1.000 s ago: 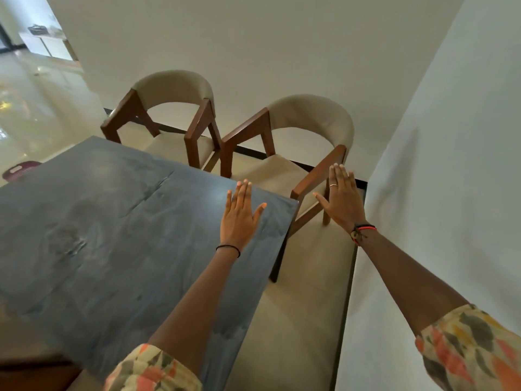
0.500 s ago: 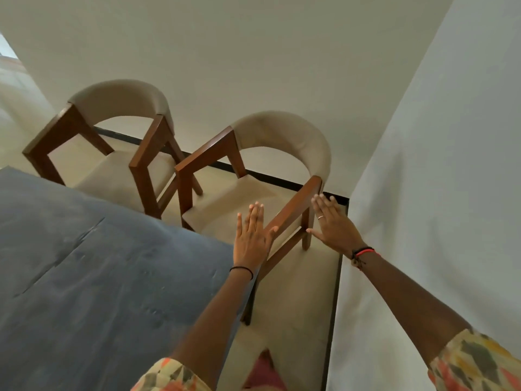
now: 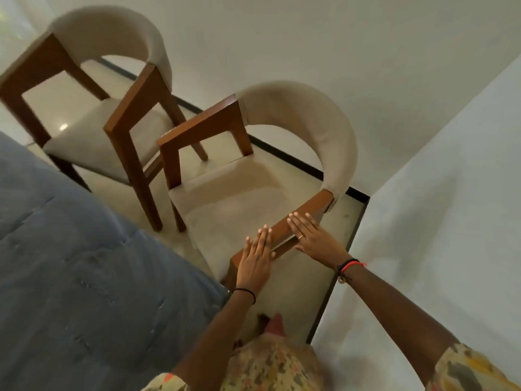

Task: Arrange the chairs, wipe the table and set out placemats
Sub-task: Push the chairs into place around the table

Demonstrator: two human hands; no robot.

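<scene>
Head cam: both hands are flat on the near wooden armrest (image 3: 298,227) of the closer chair (image 3: 253,193), which sits on the floor just off the dark counter's (image 3: 84,263) corner, next to the wall. Left hand (image 3: 255,259) and right hand (image 3: 313,235) have fingers stretched out together, not wrapped around anything. The second chair (image 3: 98,108) stands just beside it, further along the counter edge.

Two chairs (image 3: 253,176) beyond table (image 3: 70,277), wall (image 3: 437,221) right
</scene>
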